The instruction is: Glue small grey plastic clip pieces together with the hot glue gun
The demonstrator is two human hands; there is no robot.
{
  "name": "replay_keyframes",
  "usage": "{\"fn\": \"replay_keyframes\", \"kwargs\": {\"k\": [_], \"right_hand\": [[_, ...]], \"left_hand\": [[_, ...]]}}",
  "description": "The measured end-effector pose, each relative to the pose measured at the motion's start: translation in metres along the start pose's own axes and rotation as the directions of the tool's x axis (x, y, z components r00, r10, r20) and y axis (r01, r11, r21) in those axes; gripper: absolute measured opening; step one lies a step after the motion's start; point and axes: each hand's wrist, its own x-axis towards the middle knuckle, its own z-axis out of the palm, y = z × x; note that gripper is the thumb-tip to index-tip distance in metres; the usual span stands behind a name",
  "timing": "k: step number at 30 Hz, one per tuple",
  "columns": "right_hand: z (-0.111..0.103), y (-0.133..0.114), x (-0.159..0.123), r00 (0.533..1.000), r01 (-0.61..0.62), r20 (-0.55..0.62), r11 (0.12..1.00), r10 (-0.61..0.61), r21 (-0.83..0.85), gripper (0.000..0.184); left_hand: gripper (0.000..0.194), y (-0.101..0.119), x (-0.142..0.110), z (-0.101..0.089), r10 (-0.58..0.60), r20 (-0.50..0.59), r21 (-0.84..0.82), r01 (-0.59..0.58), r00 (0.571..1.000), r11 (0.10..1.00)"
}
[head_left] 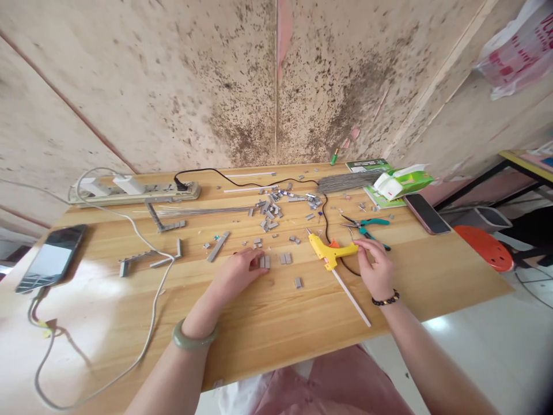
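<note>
My left hand [242,270] rests on the wooden table with thumb and fingertips closed on a small grey block piece [265,263]. Just right of it lie a similar grey block [286,259] and, nearer me, another single block [298,283]. My right hand [375,264] has its fingers pinched at the handle end of a yellow hot glue gun [322,251]. The gun's nozzle points up and left, away from me. A white glue stick [352,298] extends from its back toward the front edge of the table.
Loose grey pieces [270,210] lie mid-table. Teal-handled pliers [367,223], thin metal rods [352,181], a tissue pack [401,181] and a phone [427,213] are on the right. Leftward are joined grey strips [162,225], a power strip [158,193], another phone [52,256] and a white cable [155,300].
</note>
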Motion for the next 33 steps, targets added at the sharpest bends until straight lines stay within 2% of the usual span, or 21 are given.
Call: {"fn": "replay_keyframes", "kwargs": {"k": [3,14,25,29,33], "right_hand": [[0.0,0.0,0.0,1.0,-0.026,-0.017,0.999,0.026,0.022,0.018],[0.002,-0.005,-0.003,0.999,-0.033,0.027,0.997,0.031,0.067,0.018],[-0.001,-0.009,-0.001,0.996,-0.061,0.067,0.997,0.057,0.056,0.02],[-0.001,-0.007,-0.002,0.995,-0.035,0.098,0.999,0.031,0.039,0.03],[0.0,-0.006,-0.002,0.976,0.063,0.212,0.998,-0.057,-0.02,0.05]], "left_hand": [[0.032,-0.002,0.001,0.001,-0.011,0.001,-0.017,0.011,1.0,1.0],[0.023,-0.002,0.0,-0.001,0.049,0.004,-0.033,-0.049,0.999,0.998],[0.026,0.007,-0.003,-0.005,-0.024,-0.013,0.005,0.024,1.0,1.0],[0.034,0.002,-0.002,-0.003,-0.002,0.001,0.026,0.002,1.0,1.0],[0.037,0.003,-0.002,-0.004,0.016,0.01,0.035,-0.017,1.0,0.999]]}}
